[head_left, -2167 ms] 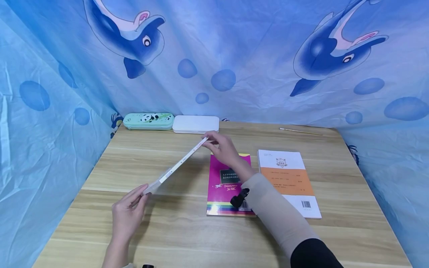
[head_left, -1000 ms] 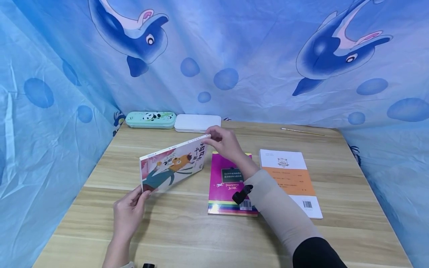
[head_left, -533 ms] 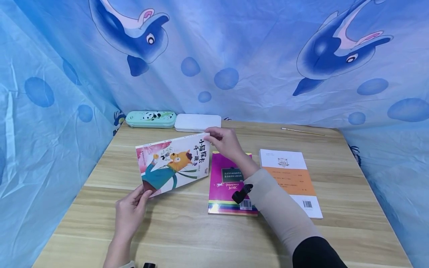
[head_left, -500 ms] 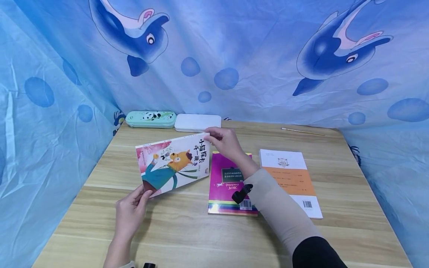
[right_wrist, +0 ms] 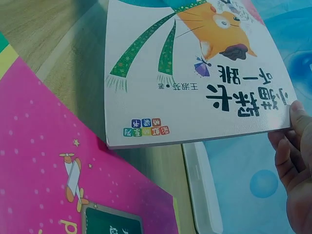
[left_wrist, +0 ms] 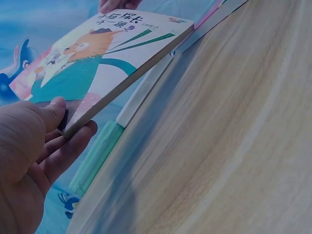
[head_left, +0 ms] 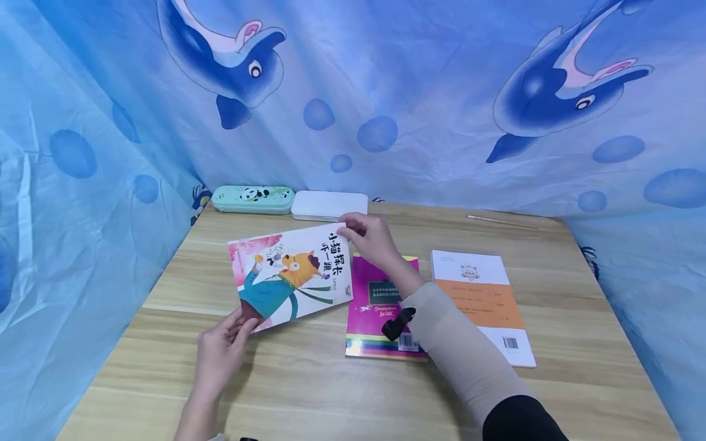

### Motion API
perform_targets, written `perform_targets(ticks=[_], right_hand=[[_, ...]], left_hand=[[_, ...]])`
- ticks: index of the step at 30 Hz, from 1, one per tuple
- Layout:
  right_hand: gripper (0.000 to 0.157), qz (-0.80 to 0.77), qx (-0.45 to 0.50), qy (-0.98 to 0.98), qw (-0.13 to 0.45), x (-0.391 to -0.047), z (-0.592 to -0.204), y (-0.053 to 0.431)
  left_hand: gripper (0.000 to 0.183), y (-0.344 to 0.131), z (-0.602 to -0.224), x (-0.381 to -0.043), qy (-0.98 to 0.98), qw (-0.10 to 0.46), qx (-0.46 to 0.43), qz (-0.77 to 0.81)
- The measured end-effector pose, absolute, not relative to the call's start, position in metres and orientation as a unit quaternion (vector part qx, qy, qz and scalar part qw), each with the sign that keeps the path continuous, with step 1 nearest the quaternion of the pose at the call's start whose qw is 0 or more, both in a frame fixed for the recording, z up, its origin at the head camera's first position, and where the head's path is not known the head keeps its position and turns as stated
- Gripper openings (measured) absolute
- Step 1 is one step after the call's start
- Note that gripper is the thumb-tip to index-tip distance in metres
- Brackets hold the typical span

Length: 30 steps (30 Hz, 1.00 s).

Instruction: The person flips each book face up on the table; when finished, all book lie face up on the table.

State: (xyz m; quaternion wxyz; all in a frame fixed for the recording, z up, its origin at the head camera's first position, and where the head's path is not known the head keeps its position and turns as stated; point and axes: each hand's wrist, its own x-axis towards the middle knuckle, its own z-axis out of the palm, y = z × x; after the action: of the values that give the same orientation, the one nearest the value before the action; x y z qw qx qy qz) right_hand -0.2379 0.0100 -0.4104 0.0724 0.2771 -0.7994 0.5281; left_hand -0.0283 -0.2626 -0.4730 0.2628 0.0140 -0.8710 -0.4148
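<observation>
A thin picture book [head_left: 298, 275] with an orange cat in a teal coat on its white cover is held above the table, front side up and slightly tilted. My left hand [head_left: 223, 346] pinches its near left corner, thumb on the cover and fingers beneath, as the left wrist view shows. At the far right corner my right hand [head_left: 372, 242] pinches the book between thumb and fingers. Just right of it lies a magenta book [head_left: 361, 312], partly covered by the right forearm. A white and orange book [head_left: 469, 269] lies farther right, back cover up.
Along the table's back edge stand a mint panda pencil case [head_left: 254, 199] and a white case [head_left: 330, 205]. A pencil [head_left: 502, 222] lies at the back right of the wooden table [head_left: 331, 398]. A blue dolphin-print curtain [head_left: 430, 92] closes in the back and sides.
The picture book was seen edge-on, then turned in both hands until its front cover faces up towards the head camera. Both hands keep their hold on its corners.
</observation>
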Motion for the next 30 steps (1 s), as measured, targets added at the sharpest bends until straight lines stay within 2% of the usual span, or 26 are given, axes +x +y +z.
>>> perform_targets(ticks=[15, 23, 30], right_hand=[[0.028, 0.528, 0.231, -0.815, 0.063, -0.238, -0.425, 0.000], [0.031, 0.525, 0.228, -0.819, 0.046, -0.236, -0.431, -0.006], [0.034, 0.522, 0.207, -0.827, -0.001, -0.235, -0.446, -0.011]], left_hand=[[0.037, -0.263, -0.475, -0.027, -0.872, 0.180, 0.056, -0.451], [0.048, -0.260, -0.473, -0.030, -0.857, 0.117, 0.133, -0.484], [0.056, -0.260, -0.473, -0.032, -0.834, 0.096, 0.172, -0.515]])
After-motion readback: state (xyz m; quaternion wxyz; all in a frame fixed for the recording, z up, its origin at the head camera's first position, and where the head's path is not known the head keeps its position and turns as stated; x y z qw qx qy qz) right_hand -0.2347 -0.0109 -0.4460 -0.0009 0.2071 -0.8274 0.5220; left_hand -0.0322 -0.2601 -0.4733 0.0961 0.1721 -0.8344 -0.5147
